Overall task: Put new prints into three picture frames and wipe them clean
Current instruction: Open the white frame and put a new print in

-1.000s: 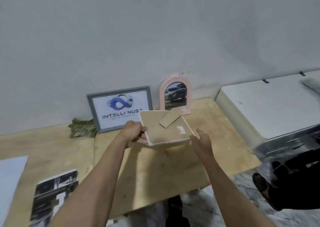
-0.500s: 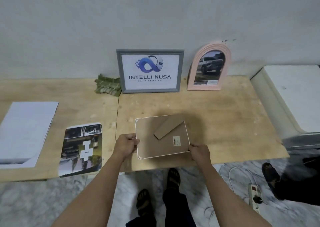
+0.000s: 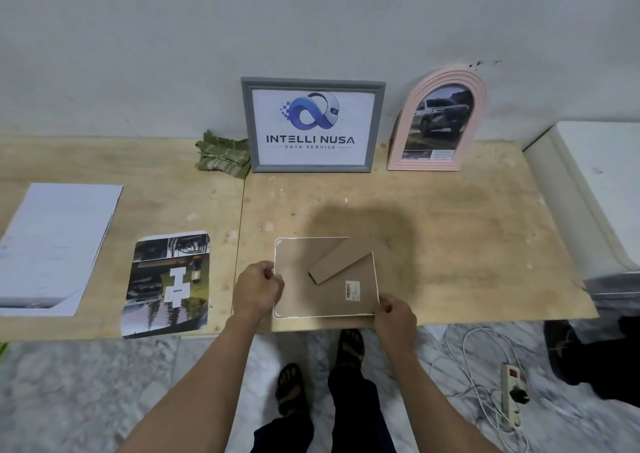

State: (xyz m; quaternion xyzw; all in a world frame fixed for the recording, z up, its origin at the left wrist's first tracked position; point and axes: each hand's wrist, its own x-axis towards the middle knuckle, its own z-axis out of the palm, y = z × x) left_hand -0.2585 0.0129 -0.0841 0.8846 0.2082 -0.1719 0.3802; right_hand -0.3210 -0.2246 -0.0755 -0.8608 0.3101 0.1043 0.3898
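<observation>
Both hands grip white frame lying face-down on plywood table: left hand curled on left edge, right hand pinching near-right corner.

A white-edged frame lies face down near the front edge of the worktop, its brown backing and folded stand upward. A grey frame holding a logo print and a pink arched frame holding a car photo stand at the wall. A dark print, seemingly a collage, lies flat to the left.
</observation>
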